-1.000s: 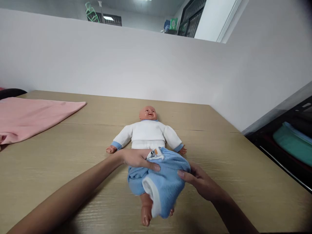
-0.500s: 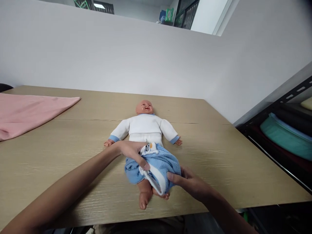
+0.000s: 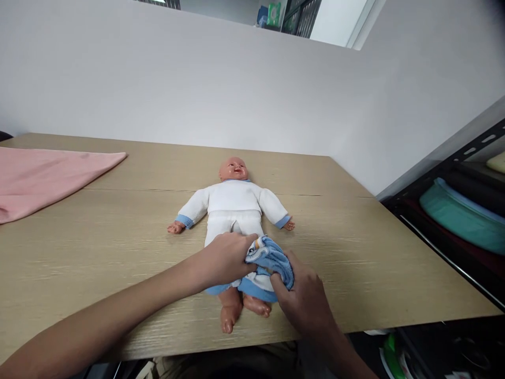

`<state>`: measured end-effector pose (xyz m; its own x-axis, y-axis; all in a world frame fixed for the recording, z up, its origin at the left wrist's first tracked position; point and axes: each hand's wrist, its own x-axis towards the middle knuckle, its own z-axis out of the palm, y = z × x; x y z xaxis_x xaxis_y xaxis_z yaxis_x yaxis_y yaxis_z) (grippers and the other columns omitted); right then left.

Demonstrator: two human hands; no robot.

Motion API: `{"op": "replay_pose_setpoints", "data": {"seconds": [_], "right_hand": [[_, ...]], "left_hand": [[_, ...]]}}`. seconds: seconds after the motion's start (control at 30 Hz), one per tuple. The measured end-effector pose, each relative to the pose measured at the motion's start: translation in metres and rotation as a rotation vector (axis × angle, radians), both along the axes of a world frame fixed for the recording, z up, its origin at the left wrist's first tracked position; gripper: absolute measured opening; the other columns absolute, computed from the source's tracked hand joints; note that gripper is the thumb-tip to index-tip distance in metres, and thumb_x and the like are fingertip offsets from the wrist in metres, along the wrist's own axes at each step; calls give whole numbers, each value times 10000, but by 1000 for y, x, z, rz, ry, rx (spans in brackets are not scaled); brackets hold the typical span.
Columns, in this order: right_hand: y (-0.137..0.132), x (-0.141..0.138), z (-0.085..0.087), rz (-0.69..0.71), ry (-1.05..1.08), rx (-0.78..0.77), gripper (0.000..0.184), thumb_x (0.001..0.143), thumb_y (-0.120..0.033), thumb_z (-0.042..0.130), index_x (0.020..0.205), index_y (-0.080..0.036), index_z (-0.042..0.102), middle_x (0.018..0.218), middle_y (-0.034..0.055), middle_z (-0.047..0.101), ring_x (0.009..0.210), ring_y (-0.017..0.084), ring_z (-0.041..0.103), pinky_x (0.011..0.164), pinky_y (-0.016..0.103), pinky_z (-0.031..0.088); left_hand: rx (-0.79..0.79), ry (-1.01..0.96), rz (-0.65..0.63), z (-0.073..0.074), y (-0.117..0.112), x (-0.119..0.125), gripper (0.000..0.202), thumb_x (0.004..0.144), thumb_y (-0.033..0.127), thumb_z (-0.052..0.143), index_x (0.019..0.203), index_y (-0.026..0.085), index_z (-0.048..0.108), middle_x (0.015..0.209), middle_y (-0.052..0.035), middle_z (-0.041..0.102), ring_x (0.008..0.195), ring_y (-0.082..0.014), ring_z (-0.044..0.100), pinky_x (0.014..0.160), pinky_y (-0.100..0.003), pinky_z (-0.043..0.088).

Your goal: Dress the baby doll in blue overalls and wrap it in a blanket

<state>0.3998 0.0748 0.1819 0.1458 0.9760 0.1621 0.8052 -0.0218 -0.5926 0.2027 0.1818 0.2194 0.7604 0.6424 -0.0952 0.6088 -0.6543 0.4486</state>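
A baby doll (image 3: pixel 234 202) in a white top and white trousers lies on its back on the wooden table (image 3: pixel 118 247), head away from me. Blue fleece trousers (image 3: pixel 272 260) are bunched low over its shins, above the bare feet (image 3: pixel 236 310). My left hand (image 3: pixel 225 258) is closed on the left side of the bunched blue cloth. On the right side of the same cloth my right hand (image 3: pixel 305 300) grips with curled fingers.
A pink cloth (image 3: pixel 43 176) lies spread at the table's far left. A dark metal shelf (image 3: pixel 453 210) to the right holds a teal folded item (image 3: pixel 461 216). A white wall runs behind the table.
Both hands have pulled the blue trousers down from the doll's waist to its shins, uncovering the white trousers. The cloth is now more tightly bunched.
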Motion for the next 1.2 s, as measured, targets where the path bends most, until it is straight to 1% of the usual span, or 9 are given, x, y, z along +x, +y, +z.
{"op": "replay_pose_setpoints", "data": {"seconds": [0.13, 0.23, 0.33, 0.47, 0.6, 0.77, 0.9, 1.1, 1.2], "right_hand": [[-18, -10, 0, 80, 32, -97, 283, 863, -270, 574, 1111, -254, 708, 820, 22, 773, 717, 259, 731, 664, 340, 528], [-29, -16, -9, 16, -164, 71, 139, 838, -246, 590, 948, -252, 676, 831, 56, 731, 782, 293, 709, 713, 382, 548], [-34, -15, -23, -28, -193, 184, 221, 844, -237, 600, 1055, -242, 667, 1087, 107, 737, 958, 313, 730, 808, 408, 578], [-39, -11, -33, -101, 12, 21, 337, 877, -259, 574, 1208, -242, 629, 1092, 88, 775, 919, 286, 775, 733, 361, 581], [-43, -14, -29, -78, 386, -122, 404, 871, -244, 594, 1274, -256, 594, 1147, 55, 781, 1021, 252, 778, 880, 357, 604], [-43, -23, -42, -124, 599, -5, 570, 851, -280, 712, 1377, -260, 495, 1259, 86, 726, 1182, 276, 726, 1008, 426, 601], [-41, -24, -49, -105, 626, 29, 677, 801, -241, 736, 1415, -283, 456, 1432, 126, 644, 1330, 303, 665, 1065, 458, 597], [-41, -25, -33, -82, 893, -44, 679, 922, -270, 685, 1506, -301, 341, 1514, 143, 642, 1278, 269, 732, 1053, 426, 637], [-40, -24, -27, -134, 986, -34, 687, 1007, -343, 632, 1595, -311, 278, 1530, 159, 659, 1260, 286, 758, 1069, 477, 639]], "left_hand": [[40, 125, -43, 5, -3, 0, 323, 884, 222, 708, 1195, 180, 632, 1227, -127, 729, 1111, -344, 733, 865, -410, 549], [48, 174, -70, 8, -6, 0, 379, 846, 194, 751, 1192, 174, 597, 1240, -127, 718, 1122, -338, 707, 871, -414, 546], [36, 167, -73, 5, -8, 1, 426, 844, 227, 775, 1207, 170, 560, 1206, -133, 730, 1124, -347, 699, 865, -415, 530], [-114, 94, -16, -3, -9, 0, 466, 868, 281, 746, 1264, 186, 518, 1055, -102, 753, 996, -341, 732, 759, -378, 487], [-326, -138, 36, -7, -7, -2, 468, 864, 308, 732, 1264, 216, 509, 1085, -71, 752, 993, -305, 735, 792, -362, 495], [-473, -271, 18, -7, -2, -3, 477, 847, 225, 702, 1284, 227, 510, 1186, -63, 725, 1086, -279, 719, 891, -375, 522], [-508, -340, -16, -8, 1, -5, 484, 846, 208, 699, 1295, 211, 519, 1202, -74, 709, 1102, -272, 707, 939, -399, 546], [-422, -412, -29, -6, -5, -3, 486, 880, 130, 644, 1342, 224, 527, 1368, -99, 692, 1280, -271, 677, 1089, -427, 530], [-372, -413, -67, -5, -12, -1, 602, 929, 176, 647, 1495, 203, 446, 1490, -140, 654, 1389, -287, 640, 1157, -438, 500]]}}
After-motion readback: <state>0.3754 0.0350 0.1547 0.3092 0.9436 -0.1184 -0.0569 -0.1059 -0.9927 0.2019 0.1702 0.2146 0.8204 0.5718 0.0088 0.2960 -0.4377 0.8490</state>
